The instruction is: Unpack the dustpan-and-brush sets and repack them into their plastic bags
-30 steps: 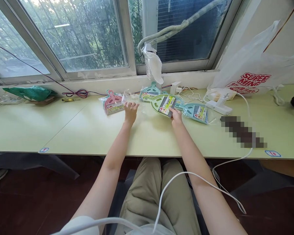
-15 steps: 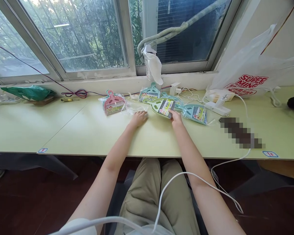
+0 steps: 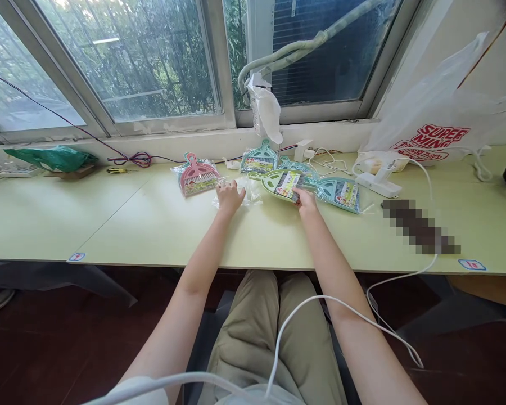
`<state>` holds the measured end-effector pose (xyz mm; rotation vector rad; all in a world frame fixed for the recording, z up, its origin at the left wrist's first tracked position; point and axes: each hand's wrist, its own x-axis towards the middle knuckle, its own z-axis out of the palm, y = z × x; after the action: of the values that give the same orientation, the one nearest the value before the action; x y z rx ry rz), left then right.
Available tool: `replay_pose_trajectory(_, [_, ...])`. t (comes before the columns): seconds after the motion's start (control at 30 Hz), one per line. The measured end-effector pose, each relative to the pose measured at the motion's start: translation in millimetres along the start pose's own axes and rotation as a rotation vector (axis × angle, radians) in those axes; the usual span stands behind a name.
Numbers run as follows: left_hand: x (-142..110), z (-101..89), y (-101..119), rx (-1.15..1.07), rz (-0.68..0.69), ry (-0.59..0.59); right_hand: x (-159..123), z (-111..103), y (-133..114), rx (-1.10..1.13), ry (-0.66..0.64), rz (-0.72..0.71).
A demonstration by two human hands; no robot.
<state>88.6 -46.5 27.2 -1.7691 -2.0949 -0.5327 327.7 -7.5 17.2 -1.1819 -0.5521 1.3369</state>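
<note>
The left hand (image 3: 229, 197) has shifted from the near side of the clear wrapper (image 3: 253, 196) to lie over it, its fingers now spread wide; no firm hold on the film shows. The right hand (image 3: 307, 201) stays closed on the brush end of the green set (image 3: 289, 183), thumb on top. So wrapper and green set now lie side by side, one under each hand, and the set looks to be out of its film.

The green set is over the middle of the table (image 3: 152, 225), its handle pointing left, partly in front of the blue sets (image 3: 341, 192). It is a pale green dustpan with cut-outs near the handle, dark bristles and a bright printed label. The pink set (image 3: 197, 175), in shiny film, lies left of the left hand, apart from it
</note>
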Motion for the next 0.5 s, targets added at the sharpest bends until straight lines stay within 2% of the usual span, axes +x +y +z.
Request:
replay_pose_trajectory(0.13, [-5, -1.7, 15, -0.011, 0.039, -0.192, 1, 1, 1, -0.059, -0.02, -0.049])
replay_pose_trajectory(0.23, [-6, -2.4, 17, 0.013, 0.041, -0.262, 2, 2, 4, -0.129, -0.035, -0.102])
replay_pose_trajectory(0.3, [-5, -2.5, 14, 0.002, 0.024, -0.245, 3, 3, 6, -0.162, -0.055, -0.117])
replay_pose_trajectory(0.5, [-2, -4.8, 9, -0.051, -0.044, -0.089, 5, 3, 9, -0.229, -0.078, -0.131])
